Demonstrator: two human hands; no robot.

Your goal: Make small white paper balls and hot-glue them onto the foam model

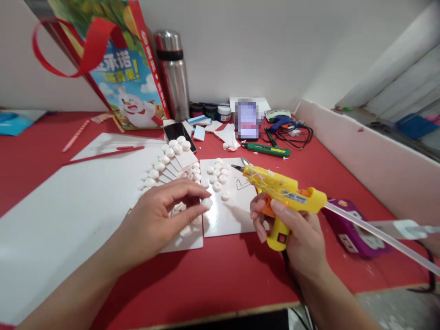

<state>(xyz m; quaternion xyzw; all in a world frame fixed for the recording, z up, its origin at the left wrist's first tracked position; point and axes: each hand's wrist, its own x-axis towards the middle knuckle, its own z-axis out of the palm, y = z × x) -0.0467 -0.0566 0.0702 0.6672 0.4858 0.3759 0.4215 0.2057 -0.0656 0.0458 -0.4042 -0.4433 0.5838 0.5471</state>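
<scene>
Between the thumb and fingertips of my left hand (161,213) is a small white round piece (206,203). My right hand (302,229) is wrapped round the handle of a yellow glue gun (275,183), whose nozzle points left and slightly up. A long clear glue stick (374,231) sticks out of its back. Loose white round pieces (217,173) lie in a cluster on a white board (220,222) between my hands. Left of them stands a stepped white structure (170,169) topped with rows of similar pieces, partly hidden by my left hand.
A large white sheet (68,220) covers the left of the red table (233,279). Behind stand a gift bag (127,87), a steel flask (173,78) and a lit phone (248,120). A green cutter (268,150), black cable (299,135) and purple box (354,229) lie rightward.
</scene>
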